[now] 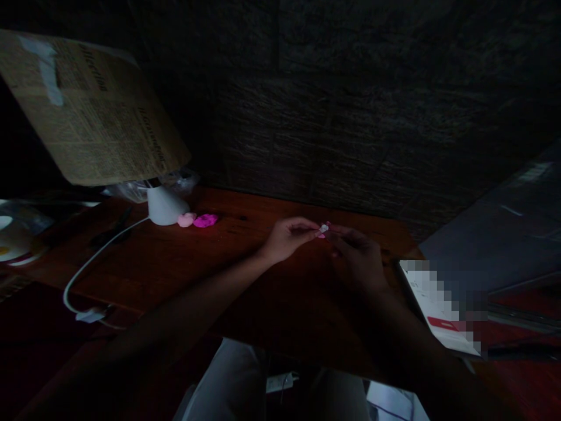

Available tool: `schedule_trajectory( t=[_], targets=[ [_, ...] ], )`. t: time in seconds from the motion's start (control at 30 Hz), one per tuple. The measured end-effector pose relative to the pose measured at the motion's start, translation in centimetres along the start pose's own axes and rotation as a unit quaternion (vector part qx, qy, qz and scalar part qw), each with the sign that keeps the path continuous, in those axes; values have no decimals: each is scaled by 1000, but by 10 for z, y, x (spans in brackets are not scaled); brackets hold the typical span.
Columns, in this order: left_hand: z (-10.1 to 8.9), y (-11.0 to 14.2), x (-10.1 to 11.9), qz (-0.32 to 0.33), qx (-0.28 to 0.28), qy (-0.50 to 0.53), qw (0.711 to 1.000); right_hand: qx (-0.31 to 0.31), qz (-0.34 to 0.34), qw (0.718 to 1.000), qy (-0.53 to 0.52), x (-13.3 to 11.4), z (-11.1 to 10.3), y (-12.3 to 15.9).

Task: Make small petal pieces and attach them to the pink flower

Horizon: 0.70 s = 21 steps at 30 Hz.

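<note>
Over the table, my left hand (289,237) pinches a small pink-and-white piece (324,228) between thumb and fingertips. From the other side my right hand (357,251) has its fingers closed on the same piece. It looks like soft modelling clay, though the dim light hides its exact shape. To the left, by the lamp's foot, lie a pale pink lump of clay (186,219) and a magenta lump of clay (205,220), touching each other.
A lamp with a newsprint shade (109,111) and white base (164,206) stands on the wooden table (175,263). Its white cable (83,263) runs over the front edge. A white box (432,304) lies at right, a cup (9,237) at far left. Behind rises a dark wall (307,134).
</note>
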<state>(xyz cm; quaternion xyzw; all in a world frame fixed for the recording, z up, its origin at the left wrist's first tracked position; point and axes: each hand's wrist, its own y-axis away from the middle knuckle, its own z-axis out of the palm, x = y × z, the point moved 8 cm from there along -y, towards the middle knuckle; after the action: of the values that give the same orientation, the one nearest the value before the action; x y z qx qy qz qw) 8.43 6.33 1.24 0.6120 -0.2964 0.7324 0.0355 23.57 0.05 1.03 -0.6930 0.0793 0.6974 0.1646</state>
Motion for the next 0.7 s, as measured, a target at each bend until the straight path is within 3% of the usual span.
schedule_trajectory(
  t=[0.3, 0.7],
  targets=[
    [1, -2, -9, -60, -8, 67, 996, -24, -5, 999, 25, 2, 3, -2],
    [-2, -1, -13, -69, 19, 40, 997, -28, -7, 999, 23, 2, 4, -2]
  ],
)
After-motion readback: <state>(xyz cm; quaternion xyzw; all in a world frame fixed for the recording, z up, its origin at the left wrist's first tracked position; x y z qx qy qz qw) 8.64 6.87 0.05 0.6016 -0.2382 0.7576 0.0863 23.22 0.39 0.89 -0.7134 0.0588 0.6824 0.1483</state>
